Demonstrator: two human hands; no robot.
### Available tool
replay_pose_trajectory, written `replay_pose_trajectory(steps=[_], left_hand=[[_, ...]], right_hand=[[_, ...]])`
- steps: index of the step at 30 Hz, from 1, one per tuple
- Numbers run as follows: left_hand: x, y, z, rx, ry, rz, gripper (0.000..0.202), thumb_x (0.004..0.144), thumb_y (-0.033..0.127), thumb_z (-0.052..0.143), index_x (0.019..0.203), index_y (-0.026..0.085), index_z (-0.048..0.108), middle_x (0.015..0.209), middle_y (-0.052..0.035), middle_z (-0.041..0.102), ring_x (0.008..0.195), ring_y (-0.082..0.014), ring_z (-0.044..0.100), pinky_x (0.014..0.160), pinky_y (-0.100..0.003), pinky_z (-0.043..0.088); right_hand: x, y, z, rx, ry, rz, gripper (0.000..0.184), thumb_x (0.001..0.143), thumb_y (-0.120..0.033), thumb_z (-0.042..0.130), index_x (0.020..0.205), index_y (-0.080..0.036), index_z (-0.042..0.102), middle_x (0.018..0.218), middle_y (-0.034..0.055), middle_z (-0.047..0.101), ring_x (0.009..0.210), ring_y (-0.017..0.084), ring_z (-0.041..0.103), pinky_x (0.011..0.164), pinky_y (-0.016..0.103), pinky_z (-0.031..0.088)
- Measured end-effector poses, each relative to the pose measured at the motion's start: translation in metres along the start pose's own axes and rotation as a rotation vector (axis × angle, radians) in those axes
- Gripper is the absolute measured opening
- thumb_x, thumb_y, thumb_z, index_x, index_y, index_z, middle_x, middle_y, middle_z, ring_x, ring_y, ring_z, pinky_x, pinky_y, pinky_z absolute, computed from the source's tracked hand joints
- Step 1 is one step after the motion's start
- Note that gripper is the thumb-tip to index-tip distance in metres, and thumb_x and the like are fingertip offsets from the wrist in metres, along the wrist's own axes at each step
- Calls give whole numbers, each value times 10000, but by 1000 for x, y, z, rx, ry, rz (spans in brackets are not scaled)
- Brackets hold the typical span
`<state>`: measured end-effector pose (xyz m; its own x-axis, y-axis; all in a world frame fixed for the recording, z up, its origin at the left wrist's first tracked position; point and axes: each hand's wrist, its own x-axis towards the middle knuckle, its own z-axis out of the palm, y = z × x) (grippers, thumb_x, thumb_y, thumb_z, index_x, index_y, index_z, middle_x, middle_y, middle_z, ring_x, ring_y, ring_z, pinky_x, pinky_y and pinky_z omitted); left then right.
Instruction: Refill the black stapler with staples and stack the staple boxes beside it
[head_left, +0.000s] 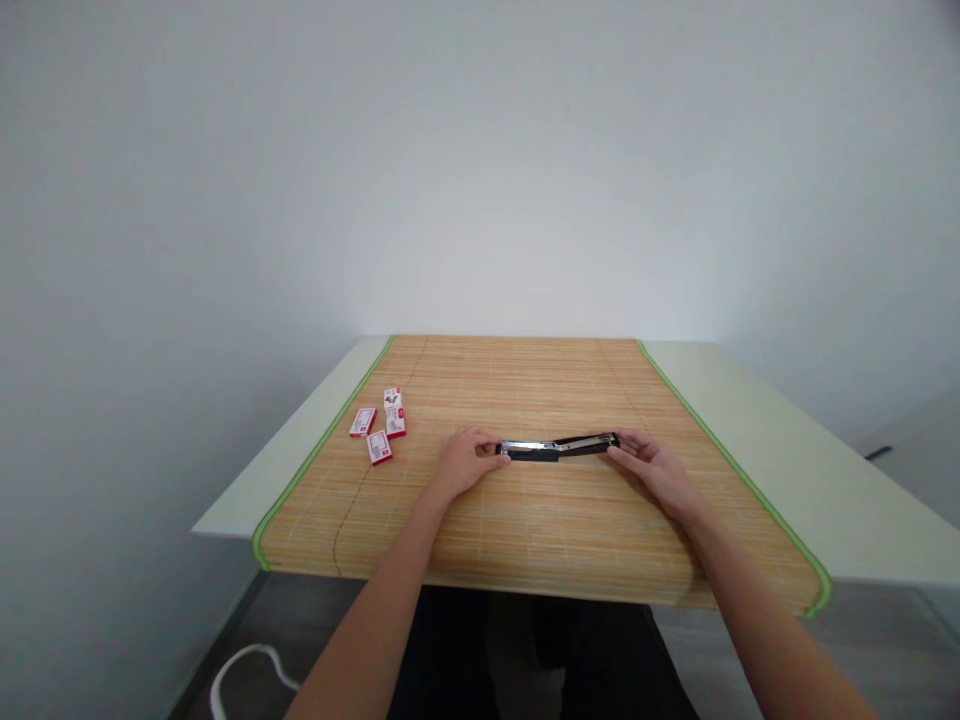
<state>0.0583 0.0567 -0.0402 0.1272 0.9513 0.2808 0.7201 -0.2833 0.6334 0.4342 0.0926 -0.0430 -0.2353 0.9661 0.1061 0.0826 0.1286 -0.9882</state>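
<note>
Two ends of an opened stapler, its length running sideways, are pinched: the left by the left hand, the right by the right hand.

One stapler is counted. One left hand and one right hand are seen, so two in total. Small red-and-white boxes: four are counted. One bamboo mat is seen, on one desk. Dark trouser legs: two are counted. One white cable is seen, low on the left. One dark item, too small to be identified, is counted at far right.
</note>
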Motion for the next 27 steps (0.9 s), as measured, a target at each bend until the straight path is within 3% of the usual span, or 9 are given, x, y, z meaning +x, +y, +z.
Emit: replay_pose_trajectory(steps=[14,22,27], left_hand=[[3,3,8,59,45,-85,381,850,548,711,1141,311,772,896,-22,710,905,-236,604,794,-336,413],[6,5,6,51,25,-78,359,832,515,737,1113,295,773,891,-24,704,902,-228,609,804,-327,425],[-15,16,-9,34,43,-61,504,851,450,727,1312,261,653,1023,-39,703,959,-220,624,888,-338,455]], right_hand=[[10,2,8,-54,101,-37,637,784,-626,790,1302,-273,673,1307,67,707,1215,292,651,1155,531,443],[7,-2,11,-43,84,-47,636,786,-618,791,1304,-268,676,1279,74,719,1201,297,656,1153,544,437],[-6,-12,11,-106,220,-121,601,842,-588,746,1355,-296,627,1404,77,637,1302,306,587,1169,548,421]])
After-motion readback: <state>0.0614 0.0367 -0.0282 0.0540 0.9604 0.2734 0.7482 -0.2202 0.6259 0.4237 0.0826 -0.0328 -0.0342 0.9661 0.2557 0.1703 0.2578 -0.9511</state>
